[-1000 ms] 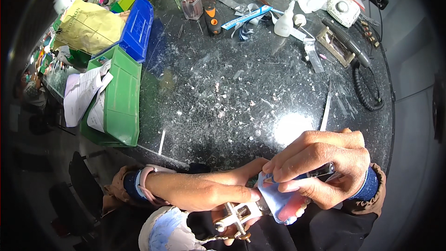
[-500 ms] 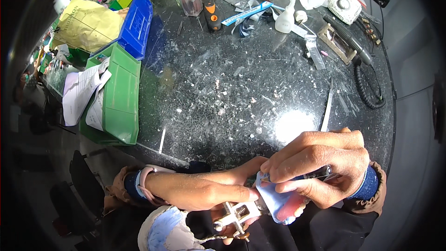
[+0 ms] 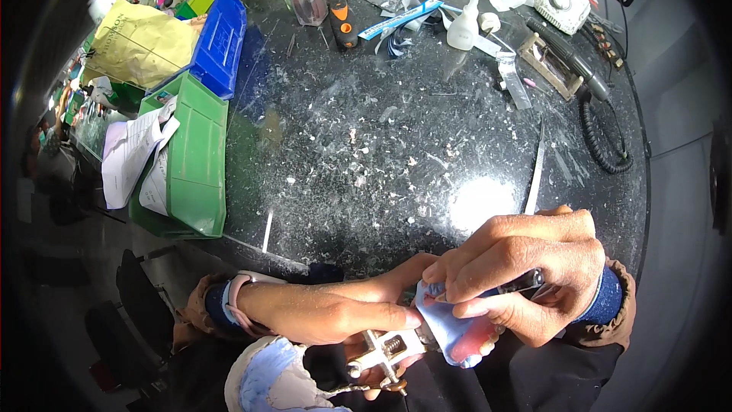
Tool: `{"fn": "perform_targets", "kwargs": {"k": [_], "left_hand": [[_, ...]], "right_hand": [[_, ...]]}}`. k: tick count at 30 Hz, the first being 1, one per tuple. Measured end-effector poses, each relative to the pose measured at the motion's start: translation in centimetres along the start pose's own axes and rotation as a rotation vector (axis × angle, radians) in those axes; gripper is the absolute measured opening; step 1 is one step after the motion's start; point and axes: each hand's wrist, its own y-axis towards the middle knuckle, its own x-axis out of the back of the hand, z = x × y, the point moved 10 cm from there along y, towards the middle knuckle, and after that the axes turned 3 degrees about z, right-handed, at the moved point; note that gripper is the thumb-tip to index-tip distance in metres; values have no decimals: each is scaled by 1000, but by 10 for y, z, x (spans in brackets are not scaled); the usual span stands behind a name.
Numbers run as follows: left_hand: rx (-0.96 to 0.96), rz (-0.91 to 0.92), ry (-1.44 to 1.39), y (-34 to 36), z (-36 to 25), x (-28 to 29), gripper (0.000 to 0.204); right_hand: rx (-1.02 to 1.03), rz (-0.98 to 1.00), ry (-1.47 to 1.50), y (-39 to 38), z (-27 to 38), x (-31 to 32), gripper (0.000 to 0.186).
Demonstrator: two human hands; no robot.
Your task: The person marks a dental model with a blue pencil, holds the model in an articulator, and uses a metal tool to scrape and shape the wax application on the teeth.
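Observation:
My left hand [image 3: 324,314] is closed on a metal dental articulator [image 3: 396,345] low in front of me, its thumb near the edge of a blue dental cast [image 3: 442,326]. On that cast sits a pink denture base [image 3: 473,342] with a row of pale teeth along its outer side. The articulator's other half, a white and blue cast [image 3: 263,378], hangs opened out at the lower left. My right hand [image 3: 526,263] is closed round a slim tool with a dark handle [image 3: 526,282]. Its fingertips are at the cast's upper edge; the tool's tip is hidden.
A green bin [image 3: 194,168] with papers and a blue bin [image 3: 223,46] stand at the left. Farther back lie an orange and black tool [image 3: 345,29], a white squeeze bottle [image 3: 462,29], a handpiece [image 3: 568,57] with coiled cord and a white control box [image 3: 562,1]. Scraps litter the dark bench.
The cast and my right fingertips have shifted very slightly to the left. Both grips stay the same, and the view has moved a little.

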Motion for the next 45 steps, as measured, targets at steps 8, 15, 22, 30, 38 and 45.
{"fn": "perform_targets", "kwargs": {"k": [8,15,22,30,38,45], "left_hand": [[-5,-17,8,-1,1,2,54],[-4,-25,59,3,4,0,55],[-84,-101,24,-5,-10,3,66],[-138,-111,-104,-10,-13,3,67],[-252,-130,-192,-16,-16,5,52],[-273,-220,-263,-14,-24,10,38]], "right_hand": [[10,6,-4,1,0,1,7],[49,-138,77,-1,0,14,10],[55,-509,-74,-16,-3,53,16],[-3,-584,-8,-22,-11,58,15],[7,-599,-14,-23,-15,59,14],[12,-679,166,-28,-25,63,12]]}}
